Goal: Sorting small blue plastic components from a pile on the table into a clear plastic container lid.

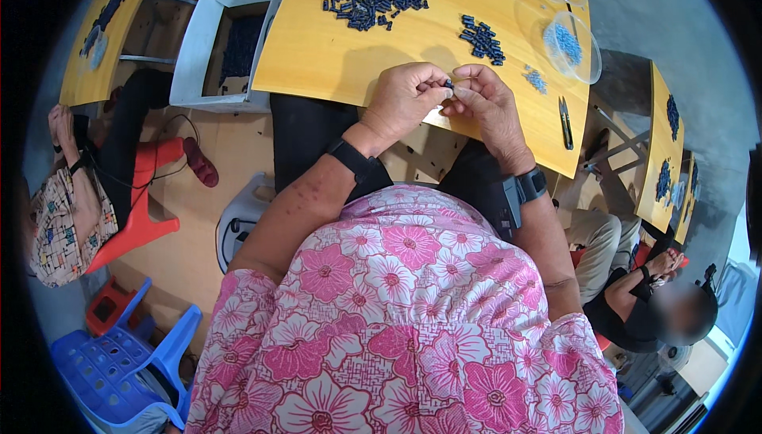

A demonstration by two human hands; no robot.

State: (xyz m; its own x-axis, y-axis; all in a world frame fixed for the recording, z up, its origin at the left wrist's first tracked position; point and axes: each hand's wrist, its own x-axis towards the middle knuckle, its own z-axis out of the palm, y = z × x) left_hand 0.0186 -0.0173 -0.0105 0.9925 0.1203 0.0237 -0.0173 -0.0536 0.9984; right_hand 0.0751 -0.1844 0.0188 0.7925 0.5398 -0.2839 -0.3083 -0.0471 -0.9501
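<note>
Above the near edge of the yellow table, my two hands meet with their fingertips together. My left hand pinches a small dark cylindrical part. From the other side, my right hand has its thumb and forefinger closed at the same part, but the fingers hide what is between them. A large heap of small black cylindrical parts lies beyond my left hand. Past my right hand are a smaller pile of black parts and a few tiny light-blue pieces.
At the table's right, a clear round tub holds light-blue pieces, with black thread snips nearer me. A white box stands left of the table. Two other people sit at neighbouring tables. Blue chair at lower left.
</note>
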